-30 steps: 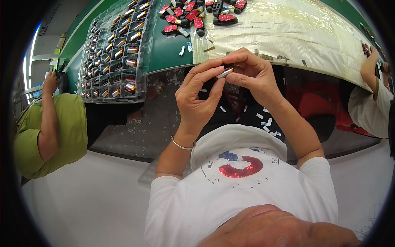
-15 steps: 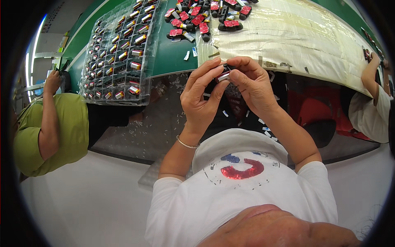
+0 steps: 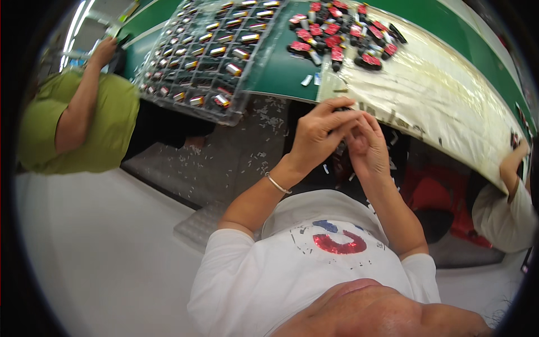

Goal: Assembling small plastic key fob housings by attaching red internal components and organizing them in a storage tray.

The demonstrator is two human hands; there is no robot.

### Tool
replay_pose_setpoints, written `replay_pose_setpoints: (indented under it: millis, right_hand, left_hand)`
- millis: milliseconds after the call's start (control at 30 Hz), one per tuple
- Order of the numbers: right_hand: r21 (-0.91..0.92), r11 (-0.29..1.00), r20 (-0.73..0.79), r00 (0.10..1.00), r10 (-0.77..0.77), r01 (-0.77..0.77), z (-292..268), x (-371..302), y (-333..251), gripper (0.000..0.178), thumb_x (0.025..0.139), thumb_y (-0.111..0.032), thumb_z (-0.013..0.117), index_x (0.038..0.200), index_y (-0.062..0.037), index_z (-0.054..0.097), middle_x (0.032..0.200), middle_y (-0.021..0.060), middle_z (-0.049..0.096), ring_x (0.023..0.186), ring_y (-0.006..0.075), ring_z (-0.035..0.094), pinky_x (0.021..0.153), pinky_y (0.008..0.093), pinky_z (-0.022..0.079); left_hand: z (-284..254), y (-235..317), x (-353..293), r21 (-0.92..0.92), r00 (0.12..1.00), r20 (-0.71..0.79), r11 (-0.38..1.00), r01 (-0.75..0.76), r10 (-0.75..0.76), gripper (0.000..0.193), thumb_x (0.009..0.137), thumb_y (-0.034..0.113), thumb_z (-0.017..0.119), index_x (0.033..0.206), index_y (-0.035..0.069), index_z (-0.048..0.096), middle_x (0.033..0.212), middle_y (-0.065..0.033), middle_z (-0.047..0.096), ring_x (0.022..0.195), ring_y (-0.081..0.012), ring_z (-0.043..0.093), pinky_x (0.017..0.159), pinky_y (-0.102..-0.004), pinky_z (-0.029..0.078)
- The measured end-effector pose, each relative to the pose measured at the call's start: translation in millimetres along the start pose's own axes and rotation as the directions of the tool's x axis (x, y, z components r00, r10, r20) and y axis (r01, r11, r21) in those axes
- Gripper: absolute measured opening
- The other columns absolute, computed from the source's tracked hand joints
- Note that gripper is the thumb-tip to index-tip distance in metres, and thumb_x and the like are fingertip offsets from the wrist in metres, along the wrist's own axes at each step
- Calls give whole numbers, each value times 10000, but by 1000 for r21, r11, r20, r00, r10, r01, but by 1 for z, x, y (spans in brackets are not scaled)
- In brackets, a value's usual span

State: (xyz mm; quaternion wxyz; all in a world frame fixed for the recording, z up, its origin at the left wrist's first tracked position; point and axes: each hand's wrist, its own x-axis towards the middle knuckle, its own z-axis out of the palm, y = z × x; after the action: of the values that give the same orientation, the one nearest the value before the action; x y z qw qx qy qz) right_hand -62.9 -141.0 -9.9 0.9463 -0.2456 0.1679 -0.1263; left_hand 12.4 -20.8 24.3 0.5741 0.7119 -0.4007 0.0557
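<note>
Our left hand (image 3: 320, 130) now laps over our right hand (image 3: 368, 149). Left pinches a dark part (image 3: 342, 110), mostly hidden; we can't tell whether right grips it. Pile (image 3: 333, 41) at 12 o'clock from them, tray (image 3: 229, 115) at 10. Risk: fingertips slip and we drop the part off the table (image 3: 278, 76) edge.

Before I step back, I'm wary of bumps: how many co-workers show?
2: a person in green at left, a person in white at right; others may be hidden.
</note>
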Motion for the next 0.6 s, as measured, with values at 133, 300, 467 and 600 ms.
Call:
replay_pose_setpoints:
  millis: [133, 300, 467, 600]
  right_hand:
    - [-115, 993, 45, 999, 13, -7, 10, -2, -11, 156, 933, -84, 614, 1077, -25, 600, 1037, 49, 635, 977, 129, 616, 871, 285, 521]
    - [-488, 863, 257, 966, 0, 129, 33, 7, -34, 285, 934, -93, 621, 1196, 7, 570, 1122, 79, 622, 1036, 145, 610, 913, 279, 494]
    - [-738, -47, 669, 721, -180, 673, 43, 54, -66, 292, 865, -64, 666, 1151, -22, 626, 1173, 100, 621, 1094, 226, 597, 954, 324, 446]
    - [-679, -468, 713, 660, -236, 566, 22, 94, -90, 336, 828, -64, 675, 1161, -50, 631, 1182, 131, 589, 1129, 314, 546, 979, 379, 423]
  left_hand:
    - [-17, -3, 5, 116, 982, 126, 981, -155, 140, 293, 790, 60, 740, 1080, 83, 708, 1067, -88, 670, 914, -220, 663, 774, -298, 543]
    - [-55, 4, 18, 106, 990, 99, 988, -108, 98, 276, 806, 106, 746, 1073, 46, 709, 969, -80, 704, 861, -185, 676, 735, -282, 543]
    - [-107, -12, 46, -170, 920, -187, 933, 316, -346, 190, 881, 179, 705, 974, 15, 727, 863, -30, 721, 732, -87, 648, 657, -218, 509]
    - [-173, -62, 77, -223, 794, -361, 872, 436, -490, 185, 891, 174, 697, 1019, 43, 725, 873, -17, 709, 745, -76, 646, 622, -198, 517]
